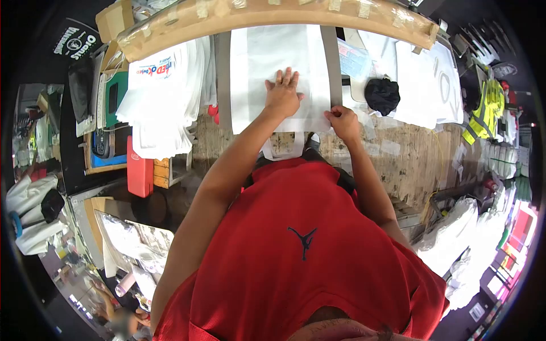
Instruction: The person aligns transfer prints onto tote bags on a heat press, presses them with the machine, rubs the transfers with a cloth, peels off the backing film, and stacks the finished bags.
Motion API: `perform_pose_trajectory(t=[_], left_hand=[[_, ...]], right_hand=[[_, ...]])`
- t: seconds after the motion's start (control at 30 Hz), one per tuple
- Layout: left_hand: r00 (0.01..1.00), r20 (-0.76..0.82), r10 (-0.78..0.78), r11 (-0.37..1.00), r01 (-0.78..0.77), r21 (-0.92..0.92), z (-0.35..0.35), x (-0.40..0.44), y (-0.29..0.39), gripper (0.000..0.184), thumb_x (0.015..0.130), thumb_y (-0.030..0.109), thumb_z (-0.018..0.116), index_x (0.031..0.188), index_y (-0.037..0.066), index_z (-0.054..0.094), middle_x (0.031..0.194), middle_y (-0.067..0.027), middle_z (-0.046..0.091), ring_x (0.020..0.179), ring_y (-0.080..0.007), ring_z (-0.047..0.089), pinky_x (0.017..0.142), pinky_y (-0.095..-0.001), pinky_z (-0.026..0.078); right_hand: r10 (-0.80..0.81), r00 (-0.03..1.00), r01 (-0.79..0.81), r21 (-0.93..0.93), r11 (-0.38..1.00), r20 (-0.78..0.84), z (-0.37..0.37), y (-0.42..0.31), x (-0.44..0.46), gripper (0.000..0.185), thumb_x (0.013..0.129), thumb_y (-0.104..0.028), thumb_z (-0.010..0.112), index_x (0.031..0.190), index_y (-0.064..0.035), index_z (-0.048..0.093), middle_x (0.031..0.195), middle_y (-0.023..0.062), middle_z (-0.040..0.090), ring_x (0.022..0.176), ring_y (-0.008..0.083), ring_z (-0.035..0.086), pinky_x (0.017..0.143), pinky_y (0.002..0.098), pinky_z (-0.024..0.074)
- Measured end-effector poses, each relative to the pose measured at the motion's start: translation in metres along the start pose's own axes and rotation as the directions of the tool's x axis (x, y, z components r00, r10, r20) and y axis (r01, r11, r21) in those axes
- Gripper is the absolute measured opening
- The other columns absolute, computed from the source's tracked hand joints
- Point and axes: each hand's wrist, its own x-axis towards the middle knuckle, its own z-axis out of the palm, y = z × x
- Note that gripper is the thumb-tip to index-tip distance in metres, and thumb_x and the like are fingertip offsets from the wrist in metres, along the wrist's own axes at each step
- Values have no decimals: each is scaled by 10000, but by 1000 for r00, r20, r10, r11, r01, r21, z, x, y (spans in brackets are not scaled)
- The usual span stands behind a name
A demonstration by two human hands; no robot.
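Note:
A white fabric tote bag (256, 74) lies spread over a long grey board (334, 68), with its strap handle (284, 152) hanging off the near end. My left hand (283, 95) rests flat on the middle of the bag, fingers spread. At the bag's near right corner, my right hand (344, 122) has its fingers curled and pinched at the hem. Part of that grip is hidden by the fingers themselves.
Left of the board hangs a stack of white printed bags (165, 96). To the right are a bundled black cloth (382, 95) and a white marked sheet (429, 79). A taped cardboard roll (273, 17) spans the far side. A red box (140, 167) stands at left.

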Motion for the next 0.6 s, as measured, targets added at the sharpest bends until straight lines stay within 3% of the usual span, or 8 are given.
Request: perform_pose_trajectory(t=[0.07, 0.13, 0.27, 0.33, 0.37, 0.43, 0.53, 0.6], left_hand=[[998, 59, -17, 999, 15, 31, -10, 8, 4, 761, 999, 488, 498, 1600, 130, 197, 1682, -99, 110, 1539, -345, 123, 1165, -661, 220], [993, 112, -42, 998, 37, 42, -18, 16, 5, 800, 972, 501, 544, 1612, 207, 166, 1693, -44, 59, 1545, -357, 76, 1124, -745, 192], [988, 151, -26, 998, 18, 54, -29, 31, -2, 949, 885, 565, 651, 1615, 273, 119, 1695, -19, 17, 1543, -372, 49, 1112, -769, 192], [981, 191, -39, 996, 24, 80, -36, 40, -4, 1158, 727, 630, 780, 1611, 315, 101, 1694, -14, 11, 1540, -378, 50, 1095, -777, 233], [981, 190, -41, 997, 27, 78, -41, 44, -5, 1158, 727, 630, 780, 1611, 315, 101, 1694, -14, 11, 1540, -378, 50, 1095, -777, 233], [975, 222, -32, 995, 9, 103, -49, 52, -6, 1342, 564, 613, 892, 1607, 339, 93, 1693, -9, 17, 1539, -376, 53, 1065, -786, 283], [974, 227, -15, 992, -14, 124, -53, 61, -11, 1420, 493, 563, 943, 1605, 348, 86, 1693, -7, 15, 1539, -370, 65, 1044, -787, 317], [975, 222, -14, 992, -14, 124, -57, 63, -12, 1434, 477, 562, 946, 1603, 361, 80, 1693, -5, 9, 1537, -379, 65, 1048, -792, 307]], right_hand=[[3, 1000, -3, 26, 1000, -4, 2, 3, 1, 269, 814, -321, 759, 864, -59, 724, 771, 126, 717, 717, 286, 701, 679, 393, 533], [2, 1000, -2, 48, 999, -5, 3, 6, 2, 270, 812, -321, 759, 865, -59, 723, 775, 131, 717, 724, 293, 703, 681, 398, 533], [-34, 999, 34, -31, 999, 9, -1, 0, 3, 269, 795, -313, 763, 842, -52, 716, 762, 143, 709, 720, 313, 696, 684, 411, 533], [-38, 999, 39, -51, 998, 24, -2, -1, 7, 269, 790, -311, 764, 833, -50, 713, 754, 147, 705, 717, 320, 694, 685, 415, 532], [-28, 998, 30, -54, 998, 52, -3, -1, 9, 270, 787, -310, 765, 825, -48, 710, 745, 149, 701, 715, 327, 691, 686, 419, 531], [-18, 997, 23, -59, 998, 80, -3, 1, 11, 272, 785, -310, 765, 818, -46, 708, 737, 151, 697, 712, 334, 688, 688, 423, 530], [-15, 994, 20, -51, 998, 104, -5, 0, 15, 289, 778, -326, 775, 790, -47, 703, 689, 150, 682, 690, 348, 681, 682, 430, 529], [29, 986, -6, -136, 991, 162, -9, -8, 13, 234, 798, -245, 743, 884, -31, 701, 840, 188, 704, 795, 369, 684, 723, 440, 535]])
